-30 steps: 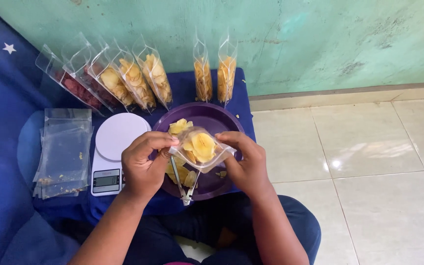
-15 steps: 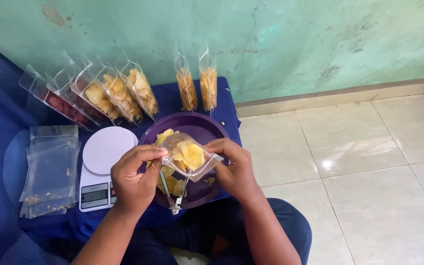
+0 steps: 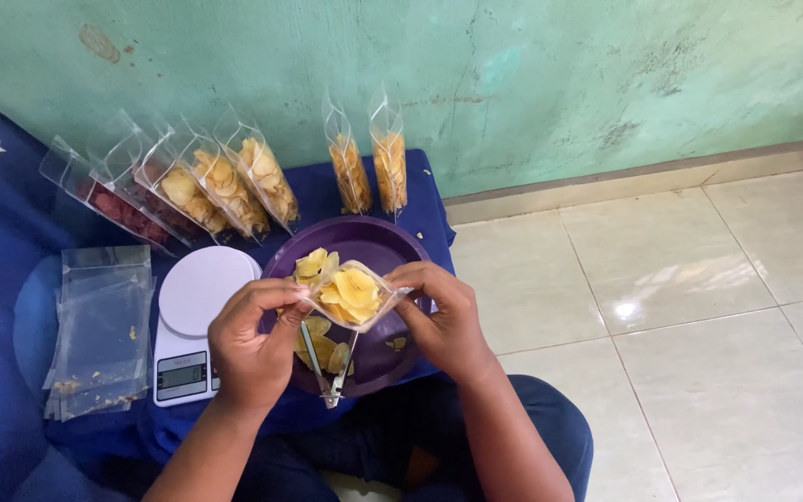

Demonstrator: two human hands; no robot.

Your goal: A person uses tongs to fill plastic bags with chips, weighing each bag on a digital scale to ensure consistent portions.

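Observation:
Both my hands hold a small clear plastic pouch of yellow chips (image 3: 352, 295) above a purple bowl (image 3: 385, 240). My left hand (image 3: 251, 344) pinches the pouch's left top corner, and my right hand (image 3: 440, 318) pinches the right one. More yellow chips (image 3: 311, 265) lie in the bowl under the pouch. Metal tongs (image 3: 330, 368) rest in the bowl's near side, partly hidden by my left hand.
A white kitchen scale (image 3: 195, 325) sits left of the bowl, beside a stack of empty clear pouches (image 3: 99, 342). Several filled pouches (image 3: 225, 184) lean against the green wall, two more (image 3: 369, 165) stand upright. A blue cloth (image 3: 2, 260) covers the floor; white tiles (image 3: 662, 307) lie right.
The view has drifted slightly. My hands stay on the pouch and have turned it a little, so the chips inside sit flatter toward me.

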